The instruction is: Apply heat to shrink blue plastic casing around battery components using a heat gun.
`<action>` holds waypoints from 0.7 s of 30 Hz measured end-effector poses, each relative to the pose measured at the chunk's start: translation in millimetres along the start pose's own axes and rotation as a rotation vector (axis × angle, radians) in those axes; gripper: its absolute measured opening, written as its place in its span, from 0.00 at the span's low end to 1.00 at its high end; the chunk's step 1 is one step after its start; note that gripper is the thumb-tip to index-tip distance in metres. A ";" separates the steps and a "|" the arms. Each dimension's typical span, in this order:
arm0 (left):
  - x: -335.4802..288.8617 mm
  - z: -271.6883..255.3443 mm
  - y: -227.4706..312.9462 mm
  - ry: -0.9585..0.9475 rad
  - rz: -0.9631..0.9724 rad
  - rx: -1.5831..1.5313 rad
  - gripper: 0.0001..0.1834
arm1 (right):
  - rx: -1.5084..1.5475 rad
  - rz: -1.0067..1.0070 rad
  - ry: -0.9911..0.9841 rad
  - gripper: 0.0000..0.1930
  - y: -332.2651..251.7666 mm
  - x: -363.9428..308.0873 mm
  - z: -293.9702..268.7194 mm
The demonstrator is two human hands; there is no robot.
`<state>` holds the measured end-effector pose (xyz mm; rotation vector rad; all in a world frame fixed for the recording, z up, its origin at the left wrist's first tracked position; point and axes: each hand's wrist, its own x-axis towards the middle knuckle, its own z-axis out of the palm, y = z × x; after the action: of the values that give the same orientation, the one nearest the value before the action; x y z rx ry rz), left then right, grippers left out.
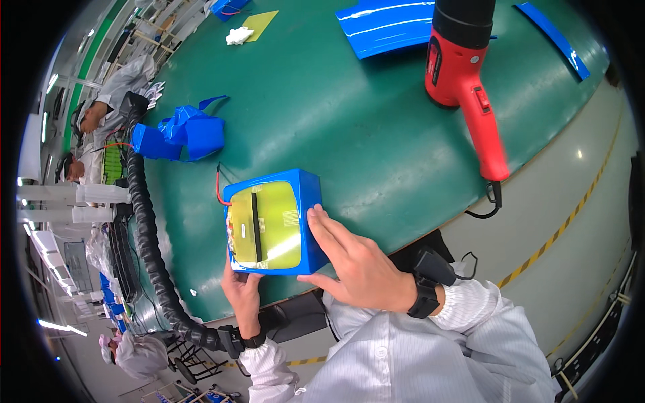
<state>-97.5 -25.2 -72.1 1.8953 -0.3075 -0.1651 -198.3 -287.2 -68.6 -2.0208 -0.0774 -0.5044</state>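
Note:
A box-shaped battery pack [311, 221] in glossy blue film stands at the near edge of the green table. Its face carries a yellow-green panel [281, 225] with a black strip, clear tape and a red wire [219, 188] at the upper left. My left hand [240, 292] grips the pack at its lower left corner, fingertips partly hidden behind it. Along the pack's right side my right hand [356, 265] lies with straight fingers against the film, the thumb apart by the lower edge.
A red heat gun [460, 87] with a black cord stands at the right. Crumpled blue film [181, 134] lies at the left, blue sheets [386, 27] at the far side. A black ribbed hose [144, 208] runs along the table's left edge. Co-workers [127, 84] are beyond it.

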 end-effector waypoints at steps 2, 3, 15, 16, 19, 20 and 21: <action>1.1 5.0 0.5 0.010 0.023 -0.014 0.34 | 0.032 0.001 -0.001 0.49 0.5 2.4 -1.6; 0.3 9.3 3.9 0.046 0.046 -0.008 0.35 | 0.020 -0.005 -0.003 0.49 2.6 4.4 -3.3; 20.7 73.2 121.8 0.150 0.356 0.234 0.42 | 0.523 0.251 -0.213 0.39 6.2 18.3 -72.2; 23.7 83.4 129.2 0.171 0.485 0.292 0.42 | 0.500 0.251 -0.092 0.34 7.5 11.8 -68.4; 19.2 103.6 138.2 0.125 0.705 0.548 0.40 | -0.052 0.375 -0.099 0.26 -3.8 6.5 -90.3; 17.1 117.5 137.2 0.144 0.761 0.538 0.36 | -0.053 0.383 0.001 0.20 -2.2 4.6 -90.8; 16.2 130.1 136.7 0.174 0.817 0.532 0.32 | -0.069 0.362 -0.019 0.20 -4.0 3.2 -92.9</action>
<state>-134.3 -190.4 12.9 2.1159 -1.0502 0.6857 -226.0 -365.5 -26.6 -2.0473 0.2939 -0.2603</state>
